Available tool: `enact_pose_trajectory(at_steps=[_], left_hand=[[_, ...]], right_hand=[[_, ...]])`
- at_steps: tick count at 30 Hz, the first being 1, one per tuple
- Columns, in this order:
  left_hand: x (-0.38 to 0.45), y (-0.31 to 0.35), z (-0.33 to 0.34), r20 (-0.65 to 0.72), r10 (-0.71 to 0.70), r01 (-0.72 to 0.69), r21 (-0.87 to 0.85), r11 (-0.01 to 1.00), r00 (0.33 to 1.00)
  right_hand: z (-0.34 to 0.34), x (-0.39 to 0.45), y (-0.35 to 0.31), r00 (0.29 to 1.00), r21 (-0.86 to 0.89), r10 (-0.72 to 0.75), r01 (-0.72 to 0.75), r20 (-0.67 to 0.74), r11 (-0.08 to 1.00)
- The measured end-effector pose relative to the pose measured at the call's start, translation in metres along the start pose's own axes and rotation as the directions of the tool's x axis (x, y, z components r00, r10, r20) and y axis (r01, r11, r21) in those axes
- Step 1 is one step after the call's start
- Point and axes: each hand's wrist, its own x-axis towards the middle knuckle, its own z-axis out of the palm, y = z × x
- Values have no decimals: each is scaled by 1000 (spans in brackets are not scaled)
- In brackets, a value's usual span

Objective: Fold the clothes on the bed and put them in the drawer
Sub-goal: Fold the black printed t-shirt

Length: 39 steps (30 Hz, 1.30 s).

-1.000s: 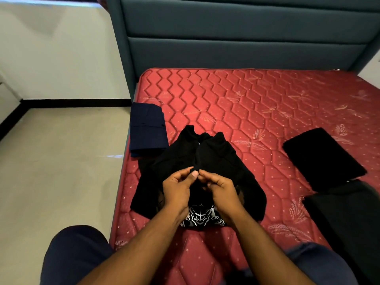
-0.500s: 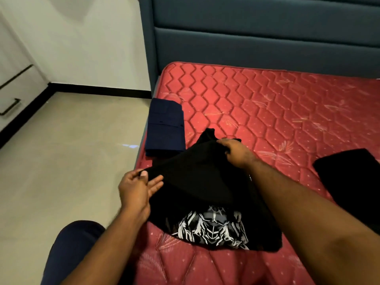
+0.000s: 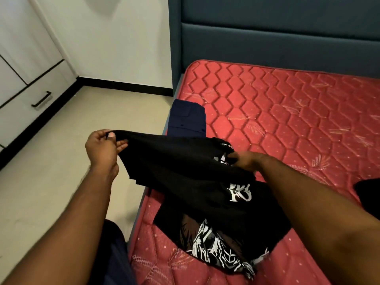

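A black T-shirt (image 3: 185,173) with a white print lies partly on the red mattress (image 3: 277,112) near its left edge. My left hand (image 3: 101,147) pinches one end of the shirt and holds it out past the bed's edge, above the floor. My right hand (image 3: 244,160) grips the shirt's other side, near the white lettering. The cloth stretches between both hands, and its lower part with the print rests on the mattress. A folded navy garment (image 3: 186,120) sits behind the shirt at the mattress edge.
White drawers with a black handle (image 3: 41,99) stand along the left wall, across a beige floor (image 3: 51,182). A teal padded headboard (image 3: 277,38) closes the far end. Another black garment (image 3: 368,194) shows at the right edge. My navy-clad knee (image 3: 115,254) is below.
My left hand has lifted its end of the shirt higher and further left, over the floor. My right hand has shifted along the shirt. The view has swung left, showing the drawers.
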Motion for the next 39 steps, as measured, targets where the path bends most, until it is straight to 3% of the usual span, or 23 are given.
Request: enact_pose_trajectory(at_steps=[2, 4, 6, 8, 12, 16, 18, 21, 24, 26, 29, 30, 31, 32, 33, 34, 35, 37, 39], left_hand=[[3, 7, 2, -4, 69, -69, -13, 998, 998], [6, 8, -1, -16, 105, -106, -20, 994, 994], [10, 2, -9, -60, 91, -93, -26, 995, 994], [13, -4, -18, -108, 59, -65, -48, 997, 992], [16, -10, -25, -110, 38, -44, -47, 998, 993], [17, 2, -20, -96, -1, -11, -119, 993, 995], [18, 19, -13, -80, -53, 39, -166, 985, 995], [27, 62, 7, -18, -79, 71, -267, 961, 997], [29, 135, 42, 118, 23, 32, -446, 894, 993], [24, 183, 65, 175, 115, -7, -523, 853, 978], [2, 269, 95, 229, 226, -25, -648, 761, 947], [-5, 290, 101, 234, 254, -33, -672, 740, 938], [-12, 311, 104, 242, 282, -40, -691, 722, 928], [-22, 334, 108, 253, 309, -41, -710, 703, 917], [-26, 344, 109, 260, 331, -53, -709, 703, 907], [-36, 361, 110, 273, 353, -59, -712, 699, 895], [-44, 371, 111, 281, 367, -66, -708, 703, 886], [-61, 385, 111, 287, 379, -84, -690, 719, 880], [-74, 389, 109, 285, 361, -84, -672, 736, 888]], right_hand=[[-3, -5, 1, 984, -313, 162, -132, 72, 940], [-7, -15, 1, 974, -490, 210, -223, -83, 843], [-14, -21, 7, 928, -458, 218, -341, -302, 821], [-20, -24, 21, 873, -324, 192, -359, -449, 875], [-21, -24, 40, 886, -1, 175, -194, -429, 981], [-23, -39, 38, 826, 370, 227, -24, -516, 929], [-42, -50, 36, 816, 615, 304, 78, -492, 785], [-106, -82, 29, 721, 808, 451, 258, -526, 531], [-190, -146, 2, 587, 758, 490, 578, -644, 304], [-235, -194, -20, 501, 657, 478, 714, -721, 244], [-288, -287, -47, 344, 508, 423, 777, -838, 373], [-296, -312, -53, 278, 447, 382, 751, -881, 485], [-303, -337, -55, 183, 345, 302, 658, -936, 670], [-307, -367, -56, 119, 207, 172, 443, -978, 872], [-303, -381, -61, 190, 92, 53, 201, -980, 975], [-295, -404, -64, 290, 12, 9, 9, -957, 1000], [-286, -415, -67, 421, -17, 21, -87, -907, 996], [-269, -431, -64, 559, -12, 59, -122, -827, 992], [-252, -442, -60, 559, 70, 66, -15, -826, 997]])
